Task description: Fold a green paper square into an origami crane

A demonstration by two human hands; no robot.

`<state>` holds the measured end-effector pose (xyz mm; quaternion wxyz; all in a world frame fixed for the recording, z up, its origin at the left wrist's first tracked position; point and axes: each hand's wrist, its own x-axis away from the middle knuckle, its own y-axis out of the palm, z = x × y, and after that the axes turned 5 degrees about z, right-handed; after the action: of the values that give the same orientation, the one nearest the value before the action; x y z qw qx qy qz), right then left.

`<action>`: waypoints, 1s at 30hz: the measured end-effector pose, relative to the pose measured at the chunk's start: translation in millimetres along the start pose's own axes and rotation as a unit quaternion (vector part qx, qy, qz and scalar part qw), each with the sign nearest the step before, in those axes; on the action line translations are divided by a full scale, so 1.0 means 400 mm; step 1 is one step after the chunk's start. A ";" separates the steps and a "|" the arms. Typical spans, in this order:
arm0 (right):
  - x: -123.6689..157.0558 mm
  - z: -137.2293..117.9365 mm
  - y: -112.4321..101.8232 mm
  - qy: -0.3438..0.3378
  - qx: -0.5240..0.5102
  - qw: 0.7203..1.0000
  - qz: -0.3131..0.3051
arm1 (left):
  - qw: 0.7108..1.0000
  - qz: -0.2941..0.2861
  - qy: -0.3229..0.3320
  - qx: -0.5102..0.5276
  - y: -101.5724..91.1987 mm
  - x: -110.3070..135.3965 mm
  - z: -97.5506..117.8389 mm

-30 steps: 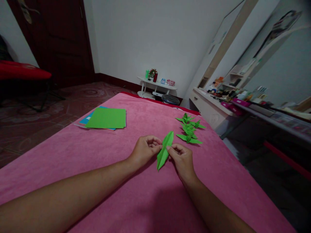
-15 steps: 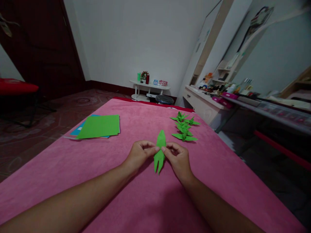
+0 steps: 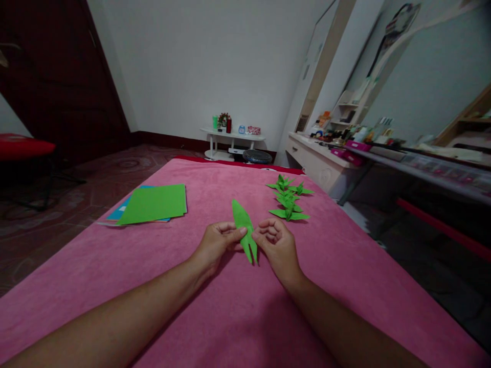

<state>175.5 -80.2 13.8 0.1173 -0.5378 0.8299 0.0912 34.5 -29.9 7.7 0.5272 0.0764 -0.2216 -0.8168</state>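
A long, narrow piece of folded green paper lies over the pink cloth in front of me, its pointed tip aimed away and two thin legs toward me. My left hand pinches its left edge between thumb and fingers. My right hand sits curled at its right edge, fingertips touching the paper. Behind the right hand, several finished green paper cranes lie in a loose row.
A stack of green and blue paper sheets lies at the far left of the cloth. Beyond the cloth's far edge stand a low white shelf with small items and a cluttered dresser at right. A red seat stands at left.
The folded paper has turned from leaning right to leaning slightly left, and both hands shifted a little with it. The view has swung slightly to the right.
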 end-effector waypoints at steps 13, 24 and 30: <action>0.011 -0.001 -0.002 -0.090 0.157 0.983 -0.012 | 0.996 0.058 0.028 0.054 0.017 0.007 -0.002; 0.014 -0.008 0.003 -0.078 0.149 0.986 -0.004 | 0.993 0.072 0.047 0.078 0.028 0.018 -0.009; 0.019 -0.024 0.006 -0.001 0.022 0.999 -0.044 | 0.993 0.037 0.036 0.104 0.020 0.011 0.000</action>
<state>169.4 -88.6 20.7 0.1340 -0.5711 0.8071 0.0677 39.2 -36.7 11.6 0.5540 0.1521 -0.2883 -0.7660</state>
